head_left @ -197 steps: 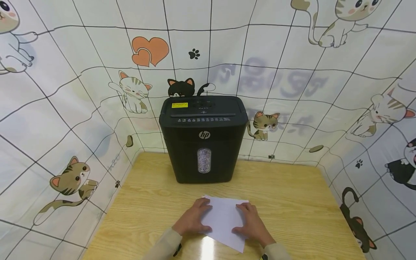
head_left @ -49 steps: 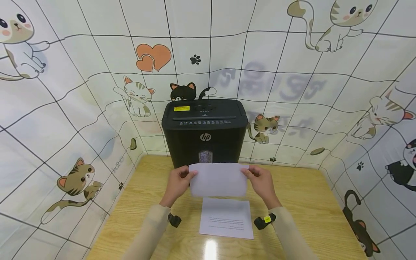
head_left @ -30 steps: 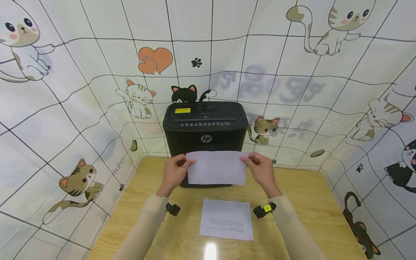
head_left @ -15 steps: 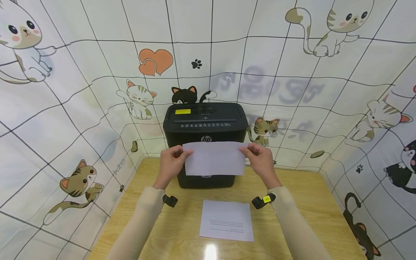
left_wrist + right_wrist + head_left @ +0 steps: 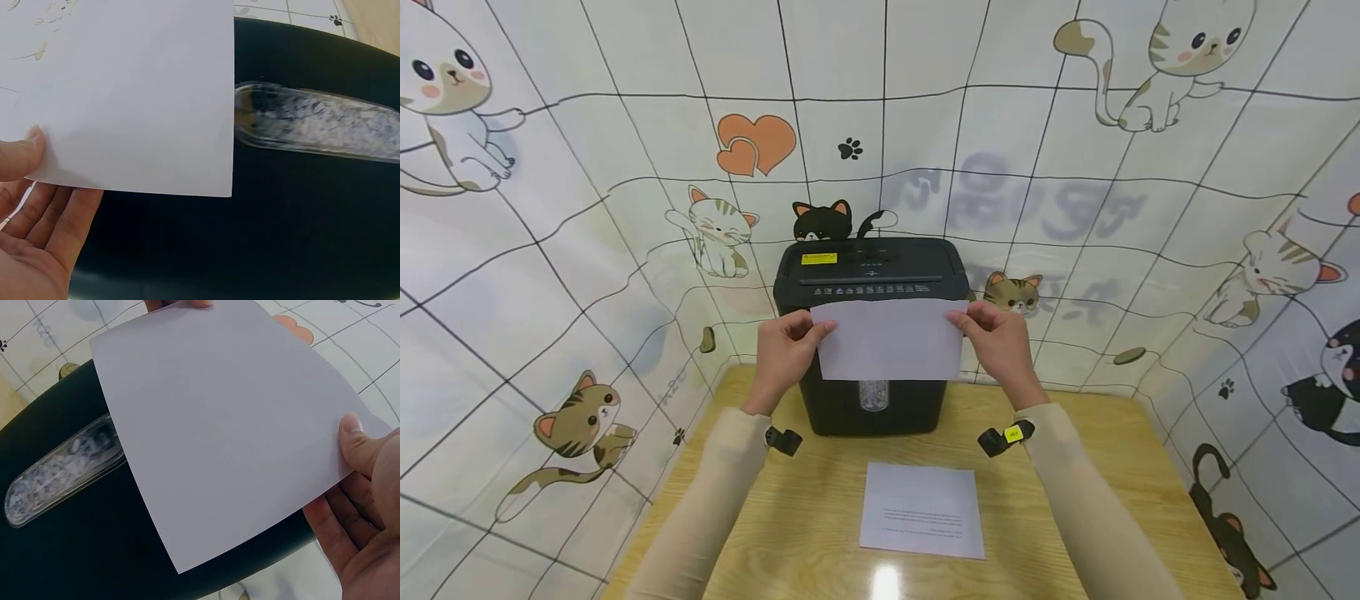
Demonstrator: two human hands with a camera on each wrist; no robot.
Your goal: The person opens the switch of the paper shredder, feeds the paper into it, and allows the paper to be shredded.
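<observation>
A white sheet of paper (image 5: 891, 342) is held up between both hands in front of the black HP paper shredder (image 5: 868, 412). My left hand (image 5: 786, 350) pinches its left edge near the upper corner, thumb on the near face. On the opposite edge my right hand (image 5: 1000, 342) pinches it the same way. The paper covers the shredder's upper front, while the feed slot on top shows above it. In the left wrist view the sheet (image 5: 144, 106) hangs over the shredder's clear window (image 5: 325, 122), behind which shredded bits show. From the right wrist the paper (image 5: 219, 425) looks blank.
More paper (image 5: 921, 512) with lines of print lies on the wooden table (image 5: 1075, 467) in front of the shredder. A white cloth (image 5: 1015, 125) with cat drawings and grid lines forms the walls at the back and sides.
Earlier both hands rested on paper on the table. A sheet has since been lifted, and both hands have carried it up and forward to the shredder's upper front; printed paper stays on the table.
</observation>
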